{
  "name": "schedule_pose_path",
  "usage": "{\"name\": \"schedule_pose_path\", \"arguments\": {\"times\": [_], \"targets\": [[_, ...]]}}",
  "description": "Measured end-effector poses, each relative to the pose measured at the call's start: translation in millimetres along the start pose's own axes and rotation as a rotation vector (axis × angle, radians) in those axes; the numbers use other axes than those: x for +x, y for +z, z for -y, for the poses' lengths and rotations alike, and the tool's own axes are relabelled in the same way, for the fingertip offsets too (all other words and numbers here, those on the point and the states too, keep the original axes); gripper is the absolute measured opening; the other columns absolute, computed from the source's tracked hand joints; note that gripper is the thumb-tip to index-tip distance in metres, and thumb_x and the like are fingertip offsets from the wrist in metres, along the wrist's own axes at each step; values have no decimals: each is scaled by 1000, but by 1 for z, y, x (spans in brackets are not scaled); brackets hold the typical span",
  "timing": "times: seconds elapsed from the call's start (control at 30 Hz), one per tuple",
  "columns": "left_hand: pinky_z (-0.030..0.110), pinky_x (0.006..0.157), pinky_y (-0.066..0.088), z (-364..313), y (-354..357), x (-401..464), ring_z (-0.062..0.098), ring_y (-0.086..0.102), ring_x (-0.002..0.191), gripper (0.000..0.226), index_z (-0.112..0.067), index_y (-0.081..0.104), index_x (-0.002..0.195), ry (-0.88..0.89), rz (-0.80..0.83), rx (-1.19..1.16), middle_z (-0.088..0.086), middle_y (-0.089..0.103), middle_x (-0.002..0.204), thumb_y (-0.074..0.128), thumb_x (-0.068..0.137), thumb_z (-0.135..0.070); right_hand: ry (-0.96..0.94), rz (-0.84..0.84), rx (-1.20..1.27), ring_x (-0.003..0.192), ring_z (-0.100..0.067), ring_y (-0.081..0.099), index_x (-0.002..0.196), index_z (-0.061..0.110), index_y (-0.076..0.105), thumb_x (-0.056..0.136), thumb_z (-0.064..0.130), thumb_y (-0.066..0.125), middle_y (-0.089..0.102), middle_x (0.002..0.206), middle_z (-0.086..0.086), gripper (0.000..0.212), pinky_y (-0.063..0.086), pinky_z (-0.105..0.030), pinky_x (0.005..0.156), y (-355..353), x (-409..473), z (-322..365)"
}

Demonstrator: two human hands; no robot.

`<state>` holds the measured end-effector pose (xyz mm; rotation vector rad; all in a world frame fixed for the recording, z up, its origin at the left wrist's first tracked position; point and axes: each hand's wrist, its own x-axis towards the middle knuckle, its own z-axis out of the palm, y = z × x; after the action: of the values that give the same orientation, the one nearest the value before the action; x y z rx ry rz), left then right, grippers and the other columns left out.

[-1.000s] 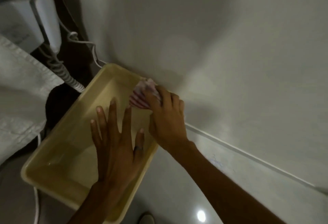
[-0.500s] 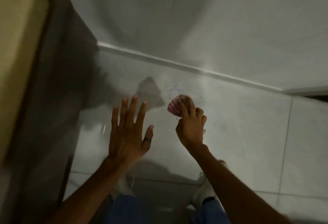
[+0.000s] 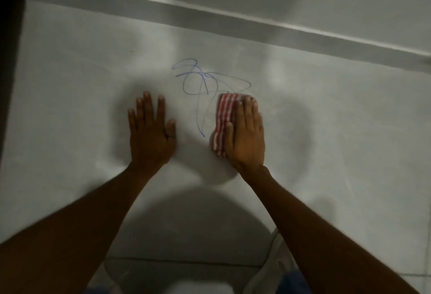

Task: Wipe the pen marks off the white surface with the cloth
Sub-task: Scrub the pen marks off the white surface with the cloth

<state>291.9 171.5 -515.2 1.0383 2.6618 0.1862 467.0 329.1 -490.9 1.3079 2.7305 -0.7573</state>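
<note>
On the white surface (image 3: 326,119) — one pen scribble (image 3: 203,84), one cloth (image 3: 224,121), two flat hands

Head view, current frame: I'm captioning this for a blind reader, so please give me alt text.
The right hand presses a folded red-and-white striped cloth flat on a white tiled surface, at the right edge of a blue pen scribble. The left hand lies flat and empty, left of the scribble.

Your left hand (image 3: 151,134) lies flat on the white surface (image 3: 326,130), your right hand (image 3: 246,135) flat on the cloth (image 3: 222,122); the pen marks (image 3: 205,84) fill the gap between and beyond them. Toward the far edge, bare surface runs to a raised ledge (image 3: 233,22). A dark object (image 3: 9,60) blocks the left edge.
</note>
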Motion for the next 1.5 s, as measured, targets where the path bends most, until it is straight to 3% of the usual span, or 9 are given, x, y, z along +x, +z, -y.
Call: {"name": "schedule_pose_path", "arguments": {"times": [0.2,0.33,0.5,0.6,0.7,0.93,1.07,1.2,1.5], "targets": [[54,136,7,15,27,4,39,15,167,68,-19,15,174,62,-205,106,21,15,180,24,112,-48,-283,-67,-179,166,-27,14,167,8,19,107,37,38,21,177,-11,70,6,-50,137,25,43,7],[52,137,9,24,24,7,38,14,168,73,-18,16,173,163,-210,75,20,13,180,29,109,-50,104,-143,-144,167,-29,8,168,7,13,110,37,29,12,179,-14,68,7,-54,136,-1,105,-4],[51,137,15,29,21,8,35,19,167,74,-21,22,173,158,-252,65,16,20,180,33,108,-55,-474,-6,-244,163,-35,23,163,4,31,104,33,35,30,173,-18,66,15,-59,134,-3,88,-5],[51,136,15,27,18,7,37,23,166,74,-20,26,172,163,-243,51,17,22,179,36,107,-55,-104,-80,-200,165,-33,15,166,6,24,106,32,36,23,176,-16,66,11,-58,135,-20,103,-1],[55,136,14,25,14,7,39,22,166,75,-18,26,172,147,-216,63,19,21,179,36,107,-55,-495,53,-267,165,-33,18,165,5,28,106,33,37,27,175,-16,66,13,-59,135,-11,102,2],[62,135,17,21,9,7,41,22,166,77,-15,26,172,135,-190,59,22,21,179,38,106,-53,-531,95,-288,166,-31,12,167,9,22,107,36,31,20,177,-14,66,10,-56,136,-13,124,15],[62,134,19,22,8,7,40,24,166,76,-16,29,171,128,-220,37,19,24,179,41,105,-54,-138,-47,-197,166,-30,10,168,11,19,105,41,23,18,178,-12,70,3,-53,137,-9,137,49],[60,136,15,21,10,6,39,21,167,77,-19,28,171,120,-206,51,19,23,179,39,105,-57,-640,145,-252,166,-30,13,167,10,21,106,43,23,21,177,-13,69,2,-51,136,11,136,74],[62,135,14,21,4,5,41,19,167,79,-21,28,172,88,-165,55,21,19,180,37,104,-59,-271,16,-182,166,-30,12,167,12,21,105,40,24,22,177,-10,68,7,-53,137,8,131,87]]}}
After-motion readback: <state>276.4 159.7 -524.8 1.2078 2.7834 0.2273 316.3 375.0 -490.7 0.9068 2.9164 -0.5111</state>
